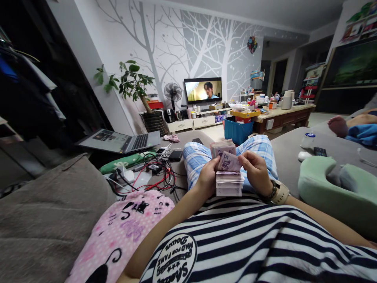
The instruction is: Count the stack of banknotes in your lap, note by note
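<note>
My left hand [208,175] is closed around a folded stack of banknotes [222,146], its thumb pressed on the front of the stack. A single purplish banknote [228,161] marked with a 5 slants across the front, and my right hand [255,169] pinches its right edge between thumb and fingers. Below it, on my lap against the striped shirt, lies a layered pile of banknotes [229,184], its edges staggered. The fingers of my left hand behind the stack are hidden.
Left of my legs are tangled cables [167,177], a black power bank [176,156] and an open laptop [123,142]. A green neck pillow [316,181], white mouse [304,156] and lidded jar [308,140] rest at right. Another person's foot [338,125] shows far right.
</note>
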